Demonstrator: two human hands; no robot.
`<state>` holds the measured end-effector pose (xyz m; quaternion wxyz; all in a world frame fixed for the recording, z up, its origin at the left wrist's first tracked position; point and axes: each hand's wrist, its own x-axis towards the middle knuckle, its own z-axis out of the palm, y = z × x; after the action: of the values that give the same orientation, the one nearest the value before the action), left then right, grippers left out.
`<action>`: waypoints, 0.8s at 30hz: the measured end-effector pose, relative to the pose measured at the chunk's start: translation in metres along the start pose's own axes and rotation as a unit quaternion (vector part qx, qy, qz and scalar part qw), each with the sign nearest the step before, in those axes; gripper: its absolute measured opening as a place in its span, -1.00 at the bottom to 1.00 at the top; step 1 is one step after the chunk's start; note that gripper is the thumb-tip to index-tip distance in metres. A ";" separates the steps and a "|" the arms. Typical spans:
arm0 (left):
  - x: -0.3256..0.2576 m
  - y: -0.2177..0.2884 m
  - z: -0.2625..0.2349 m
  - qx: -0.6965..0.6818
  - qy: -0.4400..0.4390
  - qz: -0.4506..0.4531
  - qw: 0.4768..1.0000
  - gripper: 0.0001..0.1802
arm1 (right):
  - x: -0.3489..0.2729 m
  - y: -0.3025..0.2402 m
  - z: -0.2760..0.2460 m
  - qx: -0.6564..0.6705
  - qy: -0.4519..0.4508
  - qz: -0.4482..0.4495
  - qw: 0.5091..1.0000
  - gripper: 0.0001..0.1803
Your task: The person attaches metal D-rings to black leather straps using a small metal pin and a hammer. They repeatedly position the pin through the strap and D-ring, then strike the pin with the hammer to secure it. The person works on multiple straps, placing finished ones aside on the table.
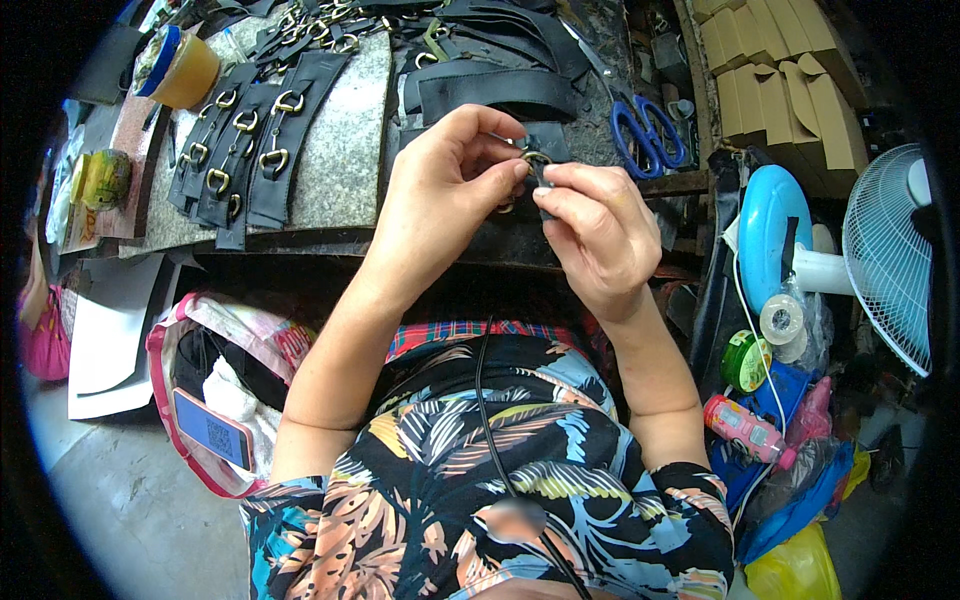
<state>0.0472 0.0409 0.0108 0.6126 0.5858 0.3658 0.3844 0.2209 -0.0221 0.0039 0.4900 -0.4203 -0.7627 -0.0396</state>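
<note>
Both my hands meet over the near edge of the workbench, closed on a black strap (545,140) with a brass-coloured D-ring (537,158). My left hand (455,175) pinches the ring side between thumb and fingers. From the other side my right hand (600,215) grips the strap close to the ring. My fingers hide part of the strap. Just beyond them lie wide black straps (495,95) in a pile. To the left, several finished-looking black straps with brass rings (275,160) lie side by side on a pale stone slab (345,140).
Blue-handled scissors (648,135) lie right of my hands. A jar of amber stuff (185,72) stands at the far left. On the right are cardboard boxes (785,110), a blue fan (890,255) and a pink bottle (745,428). A bag with a phone (215,430) sits lower left.
</note>
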 end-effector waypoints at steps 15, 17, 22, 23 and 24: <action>0.004 0.004 -0.005 -0.100 -0.040 -0.023 0.994 -0.60 | 0.004 -0.004 -0.003 0.092 0.001 0.089 0.992 -0.77; 0.004 0.004 -0.005 -0.097 -0.045 -0.014 0.994 -0.68 | 0.004 -0.007 -0.003 0.099 0.011 0.129 0.987 -0.82; 0.003 0.004 -0.001 -0.079 -0.046 -0.018 0.996 -0.78 | 0.003 -0.010 -0.002 0.168 0.040 0.250 0.953 -0.81; 0.003 0.004 -0.001 -0.068 -0.042 -0.022 0.997 -0.79 | 0.003 -0.010 -0.002 0.180 0.051 0.267 0.945 -0.82; 0.003 0.004 0.000 -0.069 -0.042 -0.012 0.997 -0.81 | 0.004 -0.009 -0.002 0.191 0.062 0.284 0.937 -0.83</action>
<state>0.0486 0.0440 0.0148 0.6709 0.5537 0.3193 0.3760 0.2154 -0.0265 0.0110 0.5982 -0.5145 -0.5729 0.2220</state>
